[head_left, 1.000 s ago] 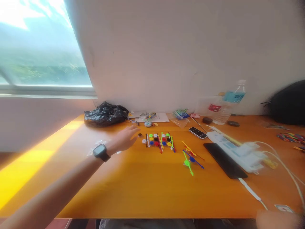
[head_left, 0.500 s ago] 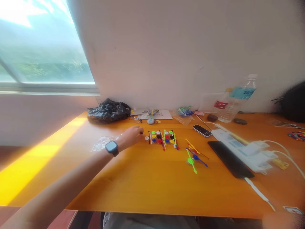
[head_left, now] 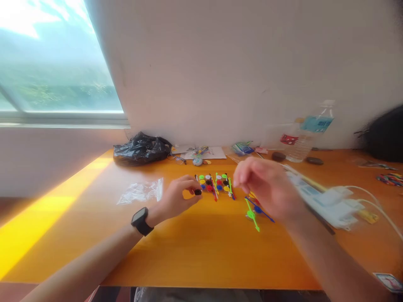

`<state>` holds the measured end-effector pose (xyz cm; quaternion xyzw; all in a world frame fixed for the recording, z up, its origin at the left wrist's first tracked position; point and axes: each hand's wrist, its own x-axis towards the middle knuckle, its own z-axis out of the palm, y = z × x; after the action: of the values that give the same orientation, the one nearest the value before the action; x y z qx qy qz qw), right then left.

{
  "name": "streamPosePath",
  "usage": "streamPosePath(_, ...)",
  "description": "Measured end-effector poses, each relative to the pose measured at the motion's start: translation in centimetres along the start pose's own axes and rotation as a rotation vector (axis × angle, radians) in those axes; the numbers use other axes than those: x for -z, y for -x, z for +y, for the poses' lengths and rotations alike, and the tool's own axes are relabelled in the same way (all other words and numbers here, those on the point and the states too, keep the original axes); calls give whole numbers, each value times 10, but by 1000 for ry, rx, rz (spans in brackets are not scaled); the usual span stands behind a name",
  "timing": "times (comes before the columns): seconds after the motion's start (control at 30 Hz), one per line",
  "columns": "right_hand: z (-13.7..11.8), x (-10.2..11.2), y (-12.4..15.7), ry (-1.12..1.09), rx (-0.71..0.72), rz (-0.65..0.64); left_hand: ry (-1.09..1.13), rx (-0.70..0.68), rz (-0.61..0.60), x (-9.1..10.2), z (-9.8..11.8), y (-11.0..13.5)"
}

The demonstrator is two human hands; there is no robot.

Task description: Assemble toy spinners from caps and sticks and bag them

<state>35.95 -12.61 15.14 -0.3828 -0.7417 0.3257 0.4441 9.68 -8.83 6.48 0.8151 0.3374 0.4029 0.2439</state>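
Note:
Between the thumb and fingers of my left hand [head_left: 180, 193] is a small black round disc [head_left: 197, 192], held just above the table left of the coloured pieces. My right hand [head_left: 267, 184] is raised over the table right of these pieces, blurred, its fingers loosely bent and apart with nothing visible in them. Between the hands lie rows of coloured discs [head_left: 219, 183], with thin arrow-shaped pieces [head_left: 214, 188] beside them. Nearer to me, below my right hand, lie a green arrow spinner [head_left: 251, 214] and a blue arrow spinner [head_left: 258, 209], partly overlapping.
A clear plastic bag [head_left: 140, 191] lies left of my left hand, with a black plastic bag [head_left: 141, 149] behind. Toward the right are a white power strip [head_left: 327, 197] with cables, a water bottle [head_left: 299, 144] and a heap of coloured pieces [head_left: 392, 179].
My left hand has drawn back toward me, bringing the black disc into clear sight. My right hand has come in from the lower right and now covers the phone and part of the spinners.

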Motion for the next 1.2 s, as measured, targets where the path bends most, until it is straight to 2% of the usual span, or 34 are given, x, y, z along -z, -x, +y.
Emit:
streamPosePath(0.07, 13, -20, -5, 15, -10, -63, 141, 77, -21, -3, -7, 3)
streamPosePath(0.13, 31, -42, -6, 174, 0, -111, 251, 130, -23, -5, -11, 6)
streamPosePath(0.23, 52, -64, 0, 309, 37, -122, 289, 147, -25, -8, -13, 10)
streamPosePath(0.3, 60, -69, 6, 357, 50, -141, 232, 147, -58, -8, -13, 12)
streamPosePath(0.4, 66, -66, 10, 507, 70, -222, 74, 120, -175, -7, -15, 15)
streamPosePath(0.5, 70, -63, 10, 651, 77, -308, -45, 22, -288, -6, -17, 15)
streamPosePath(0.6, 74, -63, 10, 695, 76, -352, -81, -71, -337, -4, -18, 14)
streamPosePath(0.7, 76, -66, 11, 714, 80, -365, -147, -96, -275, -2, -19, 11)
streamPosePath(0.83, 78, -69, 13, 736, 77, -383, -340, -69, -87, -2, -30, 6)
streamPosePath(1.03, 79, -68, 13, 750, 96, -378, -546, 15, -68, -1, -50, 4)
streamPosePath(1.13, 79, -70, 12, 749, 93, -386, -600, 50, -27, -2, -50, 5)
streamPosePath(1.2, 79, -71, 13, 755, 91, -391, -605, 28, -59, -3, -47, 5)
